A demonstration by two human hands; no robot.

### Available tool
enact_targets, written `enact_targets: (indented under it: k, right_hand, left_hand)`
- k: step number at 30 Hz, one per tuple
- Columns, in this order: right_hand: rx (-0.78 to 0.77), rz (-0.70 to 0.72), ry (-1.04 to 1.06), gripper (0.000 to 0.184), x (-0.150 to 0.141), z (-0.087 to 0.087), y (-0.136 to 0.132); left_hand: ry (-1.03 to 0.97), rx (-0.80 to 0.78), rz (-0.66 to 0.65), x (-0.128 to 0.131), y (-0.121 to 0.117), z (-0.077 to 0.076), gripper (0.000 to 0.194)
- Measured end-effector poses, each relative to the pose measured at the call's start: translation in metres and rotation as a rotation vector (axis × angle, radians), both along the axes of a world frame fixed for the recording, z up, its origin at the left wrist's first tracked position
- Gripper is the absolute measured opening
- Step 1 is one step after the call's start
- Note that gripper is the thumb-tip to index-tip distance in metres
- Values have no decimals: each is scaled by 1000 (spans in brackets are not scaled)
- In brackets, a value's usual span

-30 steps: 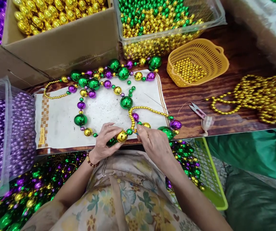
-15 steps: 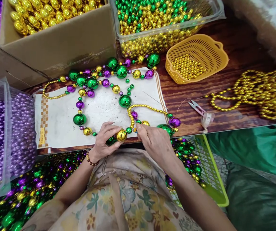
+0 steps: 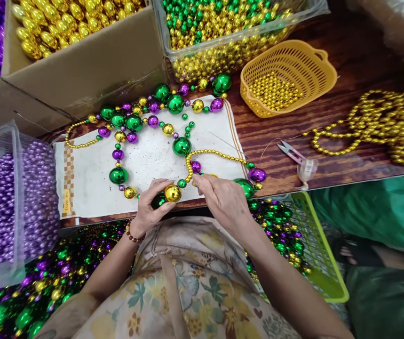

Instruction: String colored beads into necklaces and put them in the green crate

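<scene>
A clear bin (image 3: pixel 19 202) of purple beads (image 3: pixel 39 197) stands at left as a left hand (image 3: pixel 151 201) curls its fingers around a large gold bead (image 3: pixel 172 193) on a beaded strand (image 3: pixel 118 175), at the front edge of a white cloth (image 3: pixel 94 188) on the worktop (image 3: pixel 272 175). The right hand (image 3: pixel 225 197) pinches narrowly nearby, its contents hidden. Farther right: a yellow basket (image 3: pixel 316 77), snips (image 3: pixel 292 152), gold bead strings (image 3: pixel 378 125).

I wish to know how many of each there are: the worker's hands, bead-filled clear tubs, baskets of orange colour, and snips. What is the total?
Hands: 2 (left hand, right hand)
Clear tubs: 2 (left tub, far tub)
Orange basket: 1
Snips: 1
Total: 6
</scene>
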State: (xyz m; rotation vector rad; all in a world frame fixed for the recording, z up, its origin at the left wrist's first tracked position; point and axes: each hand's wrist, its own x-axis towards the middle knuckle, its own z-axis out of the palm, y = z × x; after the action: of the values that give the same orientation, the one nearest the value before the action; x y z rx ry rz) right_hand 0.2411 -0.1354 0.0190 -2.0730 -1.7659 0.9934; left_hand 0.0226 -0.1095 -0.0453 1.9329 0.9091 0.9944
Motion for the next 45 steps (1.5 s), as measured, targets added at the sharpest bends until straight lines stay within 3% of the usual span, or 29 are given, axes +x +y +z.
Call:
enact_targets:
  k: [6,15,34,42,45]
  right_hand:
    - [37,-13,72,65,-1,-5,-6]
    - [15,-18,15,58,-11,-7,-3]
    - [-20,-24,-47,54,-8,-9,-6]
    - [-60,-32,-48,54,-8,-9,-5]
    - [-35,-58,34,55,-6,-11,-6]
  left_hand:
    - [-40,-107,-4,-7,-2,-5,39]
    - [14,29,-10,-1,-2,-6,41]
    - [50,114,-24,6,-2,-5,44]
    - [52,68,-36,3,-2,-6,44]
    - [35,-25,-19,0,-3,-5,40]
